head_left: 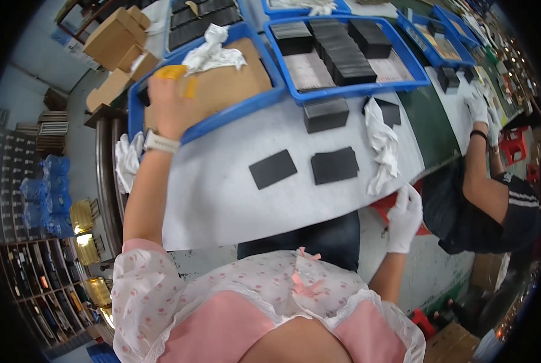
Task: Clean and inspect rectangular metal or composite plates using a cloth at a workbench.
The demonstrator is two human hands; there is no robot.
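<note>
Two flat black cards (273,169) (334,165) lie side by side on the white sheet covering our desk (222,199), apart from each other and from both hands. Our left hand (170,103), bare with yellow tape on the fingertips (172,72), reaches into the blue tray (258,100) at the far left and rests on the brown cardboard (234,81) lining it; the fingers look spread and loose, gripping nothing we can see, though the palm side is hidden. A white band sits on that wrist. A crumpled white cloth (213,53) lies on the cardboard just beside the hand. Our right hand (403,218), in a white glove, hangs below the near desk edge, fingers loosely extended and holding nothing visible. A second white cloth (382,148) trails from the desk toward it. A black block (325,114) stands beyond the cards, near a second blue tray (343,91) packed with black stacks. At far right another person's gloved hand (477,106) works on the desk; what it handles is too small to tell. Shelves at left are blurred by the lens rim.
</note>
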